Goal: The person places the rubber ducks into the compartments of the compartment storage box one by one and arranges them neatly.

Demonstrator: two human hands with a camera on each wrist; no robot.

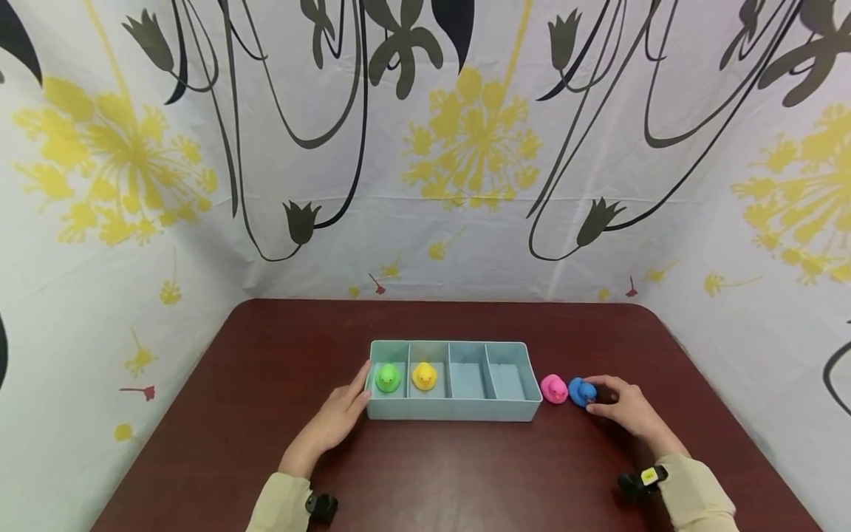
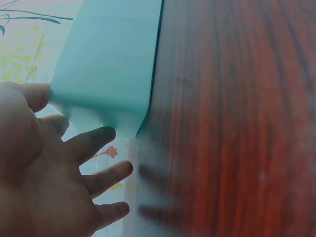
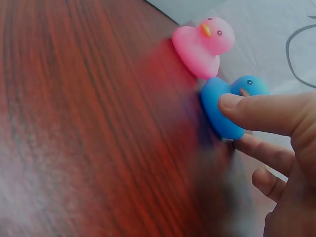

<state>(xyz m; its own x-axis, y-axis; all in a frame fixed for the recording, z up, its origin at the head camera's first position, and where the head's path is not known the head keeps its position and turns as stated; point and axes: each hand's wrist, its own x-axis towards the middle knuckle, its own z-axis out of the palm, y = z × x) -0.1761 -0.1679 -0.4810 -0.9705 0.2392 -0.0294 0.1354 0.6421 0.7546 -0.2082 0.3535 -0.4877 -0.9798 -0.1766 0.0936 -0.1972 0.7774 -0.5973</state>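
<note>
A pale blue-green box with a row of compartments sits on the table. In its leftmost compartment is a green rubber duck, and a yellow rubber duck occupies the one beside it. My left hand rests against the box's left end, its fingers spread and fairly straight in the left wrist view. To the right of the box, my right hand pinches a blue rubber duck between thumb and fingers; the thumb lies across its side. A pink rubber duck stands between the box and the blue one.
The two right compartments of the box show bare floors. Dark reddish wood forms the tabletop, with rounded far corners. A white cloth with printed flowers hangs behind the table and along both sides.
</note>
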